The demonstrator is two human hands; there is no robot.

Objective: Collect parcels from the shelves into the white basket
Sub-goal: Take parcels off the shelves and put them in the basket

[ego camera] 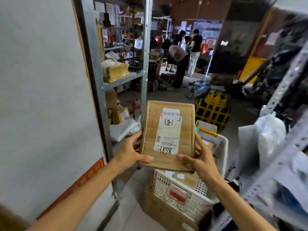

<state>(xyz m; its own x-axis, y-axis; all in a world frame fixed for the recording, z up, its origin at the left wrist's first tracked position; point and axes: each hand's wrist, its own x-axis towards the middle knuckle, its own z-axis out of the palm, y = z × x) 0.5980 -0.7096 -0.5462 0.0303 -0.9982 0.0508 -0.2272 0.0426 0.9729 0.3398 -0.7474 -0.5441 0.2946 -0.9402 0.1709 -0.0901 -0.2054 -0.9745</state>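
Both hands, left hand and right hand, pinch the cardboard parcel by its edges above the white basket; lowering it flat should avoid snagging the rim.

Yellow crate on floor; people beyond

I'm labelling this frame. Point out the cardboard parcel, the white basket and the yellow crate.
cardboard parcel (pixel 167 135): head view, on its white label.
white basket (pixel 166 184): head view, on its perforated near wall.
yellow crate (pixel 211 112): head view, on its front lattice.
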